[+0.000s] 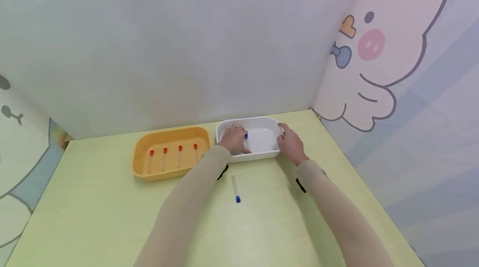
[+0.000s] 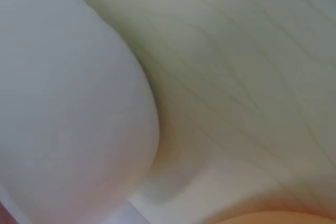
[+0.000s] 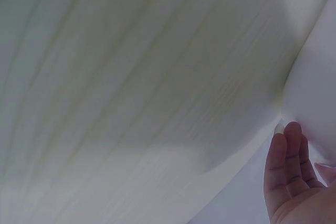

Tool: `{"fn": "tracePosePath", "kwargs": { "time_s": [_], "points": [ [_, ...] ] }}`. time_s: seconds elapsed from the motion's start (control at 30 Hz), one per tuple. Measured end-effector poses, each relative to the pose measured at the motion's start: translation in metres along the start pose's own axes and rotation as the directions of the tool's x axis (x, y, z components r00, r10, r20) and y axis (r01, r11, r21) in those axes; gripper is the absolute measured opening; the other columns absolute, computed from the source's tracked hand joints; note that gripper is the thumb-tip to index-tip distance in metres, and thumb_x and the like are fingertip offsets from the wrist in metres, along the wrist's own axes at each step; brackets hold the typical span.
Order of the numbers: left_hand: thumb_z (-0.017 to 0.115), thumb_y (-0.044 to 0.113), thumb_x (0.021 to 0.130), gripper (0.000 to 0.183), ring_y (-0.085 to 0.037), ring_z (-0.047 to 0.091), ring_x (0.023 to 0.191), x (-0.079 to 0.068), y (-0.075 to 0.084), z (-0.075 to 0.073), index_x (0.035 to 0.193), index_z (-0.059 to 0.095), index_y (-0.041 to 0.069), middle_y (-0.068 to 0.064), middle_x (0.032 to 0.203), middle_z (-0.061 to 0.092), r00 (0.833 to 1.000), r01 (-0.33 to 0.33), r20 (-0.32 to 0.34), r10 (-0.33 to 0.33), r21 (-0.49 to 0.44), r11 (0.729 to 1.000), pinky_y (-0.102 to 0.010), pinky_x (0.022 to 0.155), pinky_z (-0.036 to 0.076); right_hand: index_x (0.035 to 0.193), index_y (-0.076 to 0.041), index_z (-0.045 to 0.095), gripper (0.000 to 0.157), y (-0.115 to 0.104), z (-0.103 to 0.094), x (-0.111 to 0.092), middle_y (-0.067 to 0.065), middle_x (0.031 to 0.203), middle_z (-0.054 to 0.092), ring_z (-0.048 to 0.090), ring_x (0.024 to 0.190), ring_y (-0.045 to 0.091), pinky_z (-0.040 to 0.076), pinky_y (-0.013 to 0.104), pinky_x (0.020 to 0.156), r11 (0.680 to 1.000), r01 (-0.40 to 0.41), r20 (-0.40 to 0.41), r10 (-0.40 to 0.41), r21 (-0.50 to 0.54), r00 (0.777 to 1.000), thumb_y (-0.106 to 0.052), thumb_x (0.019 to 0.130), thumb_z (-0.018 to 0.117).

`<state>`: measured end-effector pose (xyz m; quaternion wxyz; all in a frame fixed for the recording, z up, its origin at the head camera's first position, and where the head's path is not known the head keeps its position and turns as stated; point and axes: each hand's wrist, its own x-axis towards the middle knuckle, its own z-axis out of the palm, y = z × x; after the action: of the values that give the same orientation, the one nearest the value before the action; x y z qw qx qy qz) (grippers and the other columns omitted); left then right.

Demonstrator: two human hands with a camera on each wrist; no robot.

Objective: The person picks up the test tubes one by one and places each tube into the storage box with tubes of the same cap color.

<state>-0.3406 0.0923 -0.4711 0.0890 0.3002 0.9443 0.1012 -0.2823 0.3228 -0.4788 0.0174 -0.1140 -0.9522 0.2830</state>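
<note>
My left hand [image 1: 233,139] reaches into the left part of a white tray [image 1: 264,155]. Thumb and fingers close around a clear tube with a blue cap [image 1: 246,136], whose lower part lies against the thumb. The palm hides the tray's left floor. At the opposite end, my right hand [image 1: 291,144] grips the tray's right wall, fingers outside and thumb at the rim. Its fingers [image 3: 286,161] also show against the white wall in the right wrist view. Another blue-capped tube [image 1: 236,189] lies on the table in front of the tray.
Left of the white tray stands an orange tray [image 1: 140,171] holding several red-capped tubes [image 1: 164,159] side by side. Both trays stand on a pale yellow table [image 1: 112,225] near the back wall [image 1: 168,50]. A cartoon-printed side wall [image 1: 404,142] rises on the right.
</note>
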Motion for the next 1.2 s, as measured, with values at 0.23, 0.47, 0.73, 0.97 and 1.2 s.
{"fn": "tracePosePath", "kwargs": {
  "time_s": [0.23,0.47,0.73,0.97,1.2],
  "points": [
    [0.085,0.057,0.079,0.086,-0.027,0.045,0.14,0.0,-0.001,0.002,0.146,0.058,0.01,-0.007,0.15,0.055,1.0,0.017,0.005,-0.017,-0.014,1.0,-0.049,0.123,0.034,0.159,-0.018,0.038,0.056,0.001,0.001,0.0,0.016,0.117,0.067,0.062,0.087,0.027,0.049,0.035,0.068,1.0,0.013,-0.01,-0.013,-0.005,1.0,-0.018,0.103,0.046],
    [0.084,0.058,0.079,0.089,-0.027,0.044,0.142,0.002,-0.006,0.004,0.149,0.055,0.012,-0.006,0.154,0.053,1.0,0.018,0.014,-0.018,-0.011,1.0,-0.049,0.123,0.033,0.158,-0.018,0.038,0.056,-0.003,0.0,0.0,0.016,0.114,0.067,0.061,0.085,0.027,0.047,0.033,0.065,1.0,0.005,-0.015,-0.005,-0.009,1.0,-0.018,0.103,0.046],
    [0.085,0.058,0.078,0.092,-0.028,0.045,0.142,0.003,-0.008,0.002,0.151,0.053,0.011,-0.007,0.153,0.054,1.0,0.005,0.012,-0.005,-0.021,1.0,-0.051,0.123,0.033,0.158,-0.018,0.038,0.056,-0.005,0.004,0.001,0.015,0.115,0.067,0.062,0.086,0.026,0.047,0.034,0.066,1.0,0.004,-0.012,-0.004,-0.018,1.0,-0.018,0.103,0.047],
    [0.086,0.058,0.077,0.097,-0.029,0.04,0.146,-0.004,-0.011,-0.01,0.153,0.05,0.011,-0.006,0.156,0.05,1.0,0.012,0.003,-0.012,-0.045,0.999,-0.05,0.125,0.03,0.159,-0.017,0.038,0.056,-0.006,0.005,0.001,0.017,0.117,0.067,0.062,0.083,0.025,0.048,0.032,0.064,1.0,0.011,-0.008,-0.011,-0.024,1.0,-0.017,0.104,0.046],
    [0.086,0.053,0.079,0.094,-0.032,0.039,0.146,-0.016,-0.013,-0.034,0.154,0.049,0.012,-0.008,0.159,0.048,1.0,0.024,-0.005,-0.025,-0.086,0.996,-0.051,0.125,0.028,0.159,-0.017,0.038,0.056,-0.004,0.003,0.0,0.018,0.125,0.066,0.063,0.087,0.028,0.048,0.033,0.065,1.0,0.011,-0.013,-0.012,-0.024,1.0,-0.017,0.103,0.046]
  ]
}}
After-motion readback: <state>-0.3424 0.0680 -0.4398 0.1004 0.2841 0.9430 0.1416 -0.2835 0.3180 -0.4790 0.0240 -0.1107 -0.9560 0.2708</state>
